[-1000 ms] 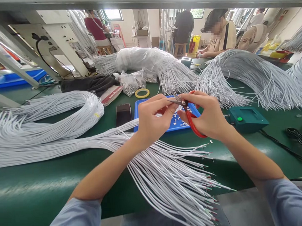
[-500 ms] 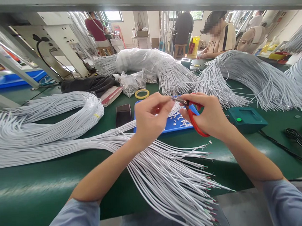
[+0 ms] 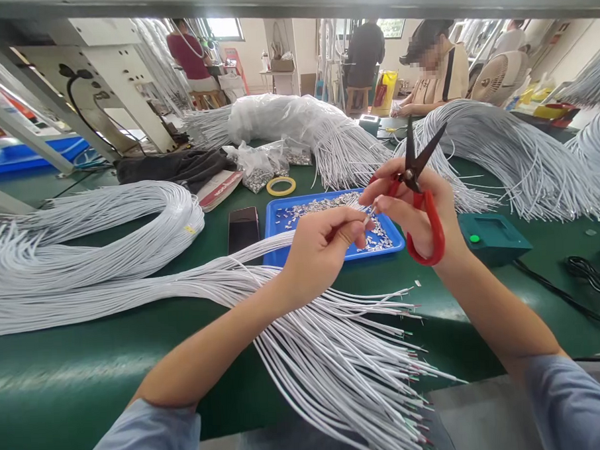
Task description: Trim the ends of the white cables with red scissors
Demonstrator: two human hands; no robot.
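Observation:
My left hand (image 3: pixel 325 250) is closed in a pinch on the end of a white cable (image 3: pixel 368 217), above a blue tray (image 3: pixel 269 253). My right hand (image 3: pixel 421 210) has red-handled scissors (image 3: pixel 421 200) hooked on its fingers, the dark blades spread and pointing up. Its thumb and a fingertip meet at the same cable end. Small silvery metal pieces (image 3: pixel 380 237) lie scattered in the tray. Below my hands, a fan of white cables (image 3: pixel 330 343) spreads over the green table (image 3: pixel 112 372), with thin coloured wires at their tips.
A coiled cable bundle (image 3: pixel 175 217) lies at left, and a phone (image 3: pixel 243 229) sits beside the tray. Yellow tape (image 3: pixel 281 186) and bagged metal parts (image 3: pixel 258 170) are behind. At right stands a green box (image 3: pixel 497 236). A person (image 3: pixel 437 73) sits across the table.
The scissors' blades have swung away from my left hand and now point up, spread apart. My right fingers have come to the cable end. My left hand has shifted slightly right and lower.

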